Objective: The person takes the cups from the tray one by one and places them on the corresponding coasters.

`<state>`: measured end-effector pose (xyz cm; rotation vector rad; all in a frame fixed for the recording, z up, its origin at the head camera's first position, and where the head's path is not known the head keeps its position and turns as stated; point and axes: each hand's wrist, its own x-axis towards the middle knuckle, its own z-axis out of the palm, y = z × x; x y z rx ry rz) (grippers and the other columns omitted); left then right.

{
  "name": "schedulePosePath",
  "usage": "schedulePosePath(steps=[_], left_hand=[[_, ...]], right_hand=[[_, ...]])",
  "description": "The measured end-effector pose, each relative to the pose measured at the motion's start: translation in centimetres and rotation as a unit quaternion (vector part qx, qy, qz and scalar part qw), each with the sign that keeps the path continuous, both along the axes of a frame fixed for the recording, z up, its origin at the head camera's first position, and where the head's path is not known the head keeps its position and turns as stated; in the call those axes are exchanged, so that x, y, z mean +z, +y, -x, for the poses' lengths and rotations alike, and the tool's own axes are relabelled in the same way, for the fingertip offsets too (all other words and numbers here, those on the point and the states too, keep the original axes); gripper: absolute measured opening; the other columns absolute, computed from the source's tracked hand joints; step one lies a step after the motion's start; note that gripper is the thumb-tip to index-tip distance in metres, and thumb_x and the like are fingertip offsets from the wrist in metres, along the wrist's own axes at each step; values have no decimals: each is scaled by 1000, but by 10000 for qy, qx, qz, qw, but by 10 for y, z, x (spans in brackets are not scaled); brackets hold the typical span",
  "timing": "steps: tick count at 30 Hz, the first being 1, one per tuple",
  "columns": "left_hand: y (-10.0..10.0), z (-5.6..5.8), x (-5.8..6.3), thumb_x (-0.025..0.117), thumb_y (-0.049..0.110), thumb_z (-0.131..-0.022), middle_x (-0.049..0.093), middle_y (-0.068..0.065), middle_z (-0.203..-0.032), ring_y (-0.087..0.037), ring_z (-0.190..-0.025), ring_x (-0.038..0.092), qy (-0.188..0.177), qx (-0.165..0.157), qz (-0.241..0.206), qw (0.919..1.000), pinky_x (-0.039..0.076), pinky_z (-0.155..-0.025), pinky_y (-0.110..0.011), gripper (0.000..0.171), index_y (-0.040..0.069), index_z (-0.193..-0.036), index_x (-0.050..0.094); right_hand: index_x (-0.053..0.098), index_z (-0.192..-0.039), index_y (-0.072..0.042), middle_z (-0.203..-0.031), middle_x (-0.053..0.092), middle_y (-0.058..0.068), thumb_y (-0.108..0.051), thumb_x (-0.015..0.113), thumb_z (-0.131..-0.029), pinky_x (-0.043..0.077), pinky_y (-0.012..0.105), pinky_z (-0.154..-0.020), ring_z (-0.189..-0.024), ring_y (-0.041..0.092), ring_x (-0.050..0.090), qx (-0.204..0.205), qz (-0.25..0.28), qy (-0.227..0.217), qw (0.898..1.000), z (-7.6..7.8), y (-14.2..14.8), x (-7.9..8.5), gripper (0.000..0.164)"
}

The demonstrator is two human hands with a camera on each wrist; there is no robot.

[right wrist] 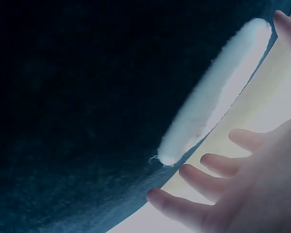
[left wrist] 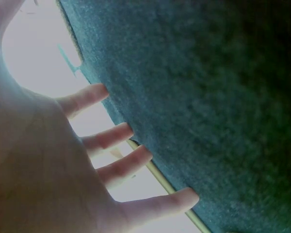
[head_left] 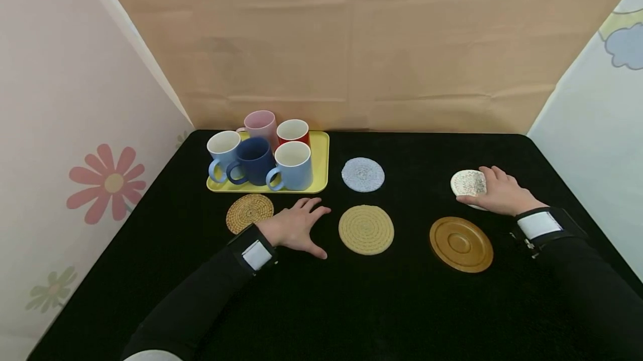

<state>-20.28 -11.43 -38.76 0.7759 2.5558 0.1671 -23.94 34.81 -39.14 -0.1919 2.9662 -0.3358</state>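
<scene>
My left hand (head_left: pixel 297 227) hovers with spread fingers between a brown wicker coaster (head_left: pixel 249 211) and a beige coiled coaster (head_left: pixel 366 230). Nothing is in its grasp; the left wrist view shows its fingers (left wrist: pixel 123 162) apart over dark cloth. On the right side, my right hand (head_left: pixel 502 191) reaches over a white speckled coaster (head_left: pixel 467 182), covering its right part in the head view. Seen from the right wrist, that white coaster (right wrist: pixel 216 94) lies on the cloth, with a visible gap between it and the spread fingers (right wrist: pixel 184 206).
A yellow tray (head_left: pixel 320 163) at the back left bears several mugs, among them a dark blue mug (head_left: pixel 256 163) and a light blue mug (head_left: pixel 296 168). A pale blue coaster (head_left: pixel 363 174) and a round wooden coaster (head_left: pixel 461 244) also lie on the black tabletop (head_left: pixel 361 311).
</scene>
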Motion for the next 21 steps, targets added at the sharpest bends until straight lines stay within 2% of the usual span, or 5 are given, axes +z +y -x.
schedulePosePath(steps=[10,21], left_hand=[[0,1,-1,73,65,-73,12,-11,-160,-35,-144,15,-29,-9,5,10000,34,-103,-59,97,26,-152,29],[0,2,-3,73,65,-73,11,-11,-160,-35,-144,14,-15,10,-4,10000,33,-103,-59,98,26,-152,29]], right_hand=[[15,-137,22,-130,23,50,-59,69,-80,32,72,-89,-112,65,31,-100,57,-225,9997,4,7,-8,112],[19,-140,18,-128,27,50,-62,68,-79,35,72,-83,-110,64,31,-104,27,-114,9999,2,3,-6,112]])
